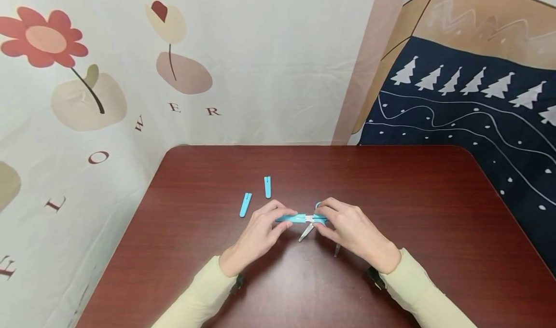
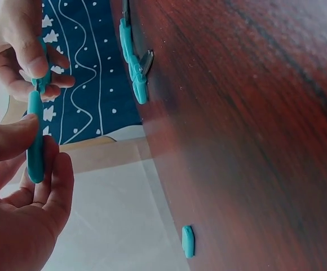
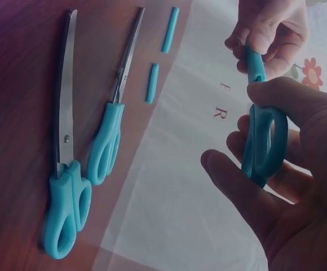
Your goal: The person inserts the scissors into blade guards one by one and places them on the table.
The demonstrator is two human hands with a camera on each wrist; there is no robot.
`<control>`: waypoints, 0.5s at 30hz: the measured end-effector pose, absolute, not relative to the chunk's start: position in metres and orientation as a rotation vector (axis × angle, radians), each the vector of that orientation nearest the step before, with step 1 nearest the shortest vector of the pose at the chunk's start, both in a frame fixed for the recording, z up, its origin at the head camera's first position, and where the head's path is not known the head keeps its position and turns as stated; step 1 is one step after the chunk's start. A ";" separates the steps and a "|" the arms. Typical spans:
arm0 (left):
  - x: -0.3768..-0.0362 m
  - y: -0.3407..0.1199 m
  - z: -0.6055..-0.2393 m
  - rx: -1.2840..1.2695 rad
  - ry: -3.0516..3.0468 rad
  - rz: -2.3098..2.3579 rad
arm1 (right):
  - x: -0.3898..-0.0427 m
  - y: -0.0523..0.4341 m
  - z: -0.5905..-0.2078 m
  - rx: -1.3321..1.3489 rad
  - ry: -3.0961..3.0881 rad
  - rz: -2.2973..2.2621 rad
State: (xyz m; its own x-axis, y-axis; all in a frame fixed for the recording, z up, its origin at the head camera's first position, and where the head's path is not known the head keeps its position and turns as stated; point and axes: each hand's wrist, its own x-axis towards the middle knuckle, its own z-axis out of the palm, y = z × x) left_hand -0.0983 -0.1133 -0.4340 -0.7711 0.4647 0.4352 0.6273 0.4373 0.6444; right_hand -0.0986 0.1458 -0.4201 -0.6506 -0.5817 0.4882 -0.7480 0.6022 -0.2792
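Both hands hold one pair of blue-handled scissors level above the table. My left hand pinches the blue blade cap on its tip end. My right hand grips the handle loops, thumb on top and fingers curled below. Two more pairs of blue scissors lie closed on the table under the hands. In the head view only one blade and a tip of them show. Two loose blue caps lie just beyond my left hand.
The dark red wooden table has rounded far corners. A flower-print cloth hangs behind and left of it. A navy cloth with white trees hangs at the right.
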 end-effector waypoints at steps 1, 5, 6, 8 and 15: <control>-0.098 -0.113 -0.434 -0.964 -2.489 -1.244 | -0.099 0.146 -0.420 1.072 -2.482 0.666; -0.099 -0.114 -0.434 -0.974 -2.476 -1.253 | -0.099 0.145 -0.419 1.072 -2.469 0.664; -0.099 -0.114 -0.434 -0.979 -2.469 -1.258 | -0.099 0.145 -0.419 1.073 -2.464 0.664; -0.099 -0.114 -0.433 -0.985 -2.462 -1.262 | -0.099 0.144 -0.418 1.075 -2.455 0.665; -0.101 -0.113 -0.430 -1.011 -2.445 -1.253 | -0.099 0.143 -0.416 1.074 -2.439 0.666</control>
